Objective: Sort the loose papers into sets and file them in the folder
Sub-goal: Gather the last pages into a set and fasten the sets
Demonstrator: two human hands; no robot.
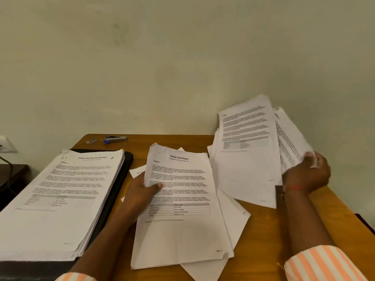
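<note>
My left hand (145, 191) holds a set of printed pages headed "Sample Health Report" (180, 201) by its left edge, thumb on top, just above the wooden desk (269, 240). My right hand (308, 171) grips a fanned, blurred bundle of loose papers (249, 151), lifted and tilted over the desk's right side. More loose sheets (233, 224) lie under the report set. At the left, a thick stack of sorted papers (60, 199) rests on an open black folder (119, 185).
A stapler (116, 138) with a blue tip and a small metal clip (91, 141) lie at the desk's far left edge. The desk stands against a pale wall (182, 67). A wall socket (6, 144) and dark furniture (12, 175) sit at the left.
</note>
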